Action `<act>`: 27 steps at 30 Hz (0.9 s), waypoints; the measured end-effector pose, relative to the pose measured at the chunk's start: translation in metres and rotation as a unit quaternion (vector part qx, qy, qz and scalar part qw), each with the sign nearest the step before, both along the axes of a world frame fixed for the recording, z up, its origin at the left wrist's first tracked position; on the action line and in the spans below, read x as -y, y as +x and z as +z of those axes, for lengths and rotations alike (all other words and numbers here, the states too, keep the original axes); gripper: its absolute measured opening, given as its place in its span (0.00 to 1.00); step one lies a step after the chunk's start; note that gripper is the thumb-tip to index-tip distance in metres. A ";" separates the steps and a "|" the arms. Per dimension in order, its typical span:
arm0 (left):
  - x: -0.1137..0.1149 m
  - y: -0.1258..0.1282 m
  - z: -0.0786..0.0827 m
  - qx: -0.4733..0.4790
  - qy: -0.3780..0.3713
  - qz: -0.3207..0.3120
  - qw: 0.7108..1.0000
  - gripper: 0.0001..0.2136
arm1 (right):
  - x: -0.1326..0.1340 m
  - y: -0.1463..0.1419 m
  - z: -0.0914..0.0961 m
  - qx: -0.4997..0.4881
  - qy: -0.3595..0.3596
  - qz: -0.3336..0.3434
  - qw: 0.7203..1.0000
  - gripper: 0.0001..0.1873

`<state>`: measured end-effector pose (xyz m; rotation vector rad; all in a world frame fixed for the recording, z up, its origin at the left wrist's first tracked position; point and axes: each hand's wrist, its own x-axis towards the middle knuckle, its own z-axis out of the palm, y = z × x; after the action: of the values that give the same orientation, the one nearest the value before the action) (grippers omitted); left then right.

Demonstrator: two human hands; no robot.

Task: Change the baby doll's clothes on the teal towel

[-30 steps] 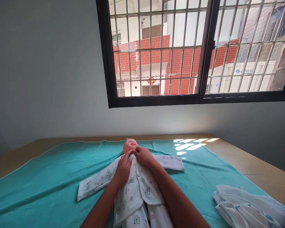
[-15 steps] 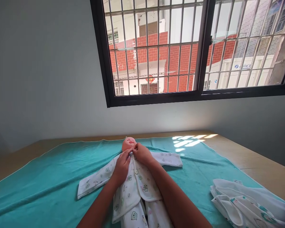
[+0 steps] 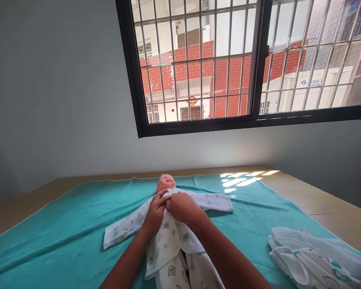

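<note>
A baby doll (image 3: 166, 182) lies on its back on a teal towel (image 3: 62, 224), dressed in a white printed baby jacket (image 3: 168, 237) with sleeves spread out to both sides. My left hand (image 3: 155, 212) pinches the jacket's front edge on the doll's chest, fingers closed on the cloth. My right hand (image 3: 182, 208) is closed on the other front edge right beside it, just below the doll's chin. Both hands meet at the middle of the chest.
A pile of folded white baby clothes (image 3: 313, 259) lies at the right on the towel's edge. The towel covers a wooden platform (image 3: 319, 200) set against a grey wall. Above it is a barred window (image 3: 228, 64).
Both hands have slid a little down from the collar to the chest of the jacket. The right hand now covers the button that showed before.
</note>
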<state>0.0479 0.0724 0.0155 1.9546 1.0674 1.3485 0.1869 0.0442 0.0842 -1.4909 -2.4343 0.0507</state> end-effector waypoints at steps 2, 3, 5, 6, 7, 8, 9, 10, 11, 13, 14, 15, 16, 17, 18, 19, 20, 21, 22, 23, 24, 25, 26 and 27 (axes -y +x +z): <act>0.000 0.000 0.000 -0.004 0.000 0.002 1.000 0.16 | 0.006 0.000 -0.008 0.028 0.018 -0.009 0.999 0.13; 0.000 0.000 -0.001 -0.008 0.001 0.005 1.000 0.16 | 0.008 0.002 -0.013 0.041 0.027 -0.010 0.999 0.14; 0.000 0.001 -0.001 -0.016 0.005 0.009 1.000 0.16 | 0.011 0.008 -0.020 0.051 0.051 -0.006 0.997 0.15; 0.000 0.001 -0.002 -0.018 0.006 0.011 1.000 0.16 | 0.011 0.012 -0.024 0.048 0.062 -0.004 0.997 0.14; 0.000 0.001 -0.002 -0.018 0.008 0.013 1.000 0.16 | 0.010 0.016 -0.027 0.035 0.071 -0.003 0.997 0.14; 0.000 0.001 -0.002 -0.017 0.010 0.015 1.000 0.16 | 0.009 0.021 -0.029 0.012 0.078 -0.002 0.997 0.14; 0.000 0.001 -0.002 -0.015 0.012 0.014 1.000 0.16 | 0.007 0.025 -0.031 -0.020 0.079 0.001 0.997 0.14; 0.000 0.001 -0.002 -0.013 0.013 0.012 1.000 0.16 | 0.004 0.029 -0.033 -0.057 0.073 0.008 0.996 0.15; 0.000 0.001 -0.002 -0.012 0.013 0.011 1.000 0.16 | 0.002 0.032 -0.034 -0.094 0.066 0.019 0.993 0.15; 0.000 0.001 -0.001 -0.013 0.008 0.010 1.000 0.16 | -0.002 0.038 -0.036 -0.152 0.043 0.046 0.986 0.15; 0.001 0.001 -0.001 -0.015 0.005 0.009 1.000 0.16 | -0.003 0.039 -0.037 -0.173 0.033 0.060 0.983 0.15; 0.001 0.001 0.000 -0.018 0.003 0.009 1.000 0.16 | -0.004 0.041 -0.037 -0.192 0.026 0.073 0.978 0.15; 0.001 0.001 0.001 -0.019 0.002 0.008 1.000 0.16 | -0.005 0.042 -0.038 -0.211 0.022 0.083 0.974 0.15; 0.002 0.001 0.001 -0.020 0.002 0.009 1.000 0.16 | -0.005 0.042 -0.039 -0.231 0.021 0.090 0.969 0.15; 0.002 0.001 0.002 -0.020 0.003 0.011 1.000 0.16 | -0.005 0.042 -0.040 -0.251 0.022 0.094 0.963 0.15; 0.003 0.001 0.003 -0.019 0.005 0.013 1.000 0.16 | -0.006 0.042 -0.042 -0.269 0.024 0.093 0.958 0.15; 0.003 0.002 0.003 -0.018 0.006 0.015 1.000 0.16 | -0.006 0.041 -0.043 -0.285 0.027 0.088 0.954 0.15; 0.004 0.002 0.004 -0.019 0.007 0.017 1.000 0.16 | -0.007 0.040 -0.045 -0.297 0.031 0.078 0.951 0.15; 0.004 0.002 0.004 -0.022 0.007 0.017 1.000 0.16 | -0.007 0.040 -0.046 -0.304 0.035 0.067 0.950 0.15; 0.005 0.002 0.005 -0.026 0.006 0.017 0.999 0.16 | -0.008 0.039 -0.047 -0.307 0.039 0.054 0.949 0.15; 0.005 0.002 0.005 -0.031 0.006 0.016 0.999 0.17 | -0.010 0.038 -0.048 -0.307 0.042 0.042 0.950 0.15; 0.005 0.002 0.005 -0.035 0.006 0.016 0.999 0.17 | -0.011 0.037 -0.049 -0.304 0.044 0.032 0.951 0.15; 0.005 0.002 0.005 -0.038 0.006 0.016 0.999 0.16 | -0.012 0.036 -0.050 -0.301 0.045 0.024 0.952 0.15; 0.005 0.002 0.005 -0.040 0.006 0.018 0.999 0.16 | -0.013 0.036 -0.050 -0.296 0.045 0.018 0.954 0.15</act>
<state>0.0499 0.0673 0.0203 2.0219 1.1385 1.3088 0.2229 0.0572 0.0341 -1.1748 -1.9465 0.3387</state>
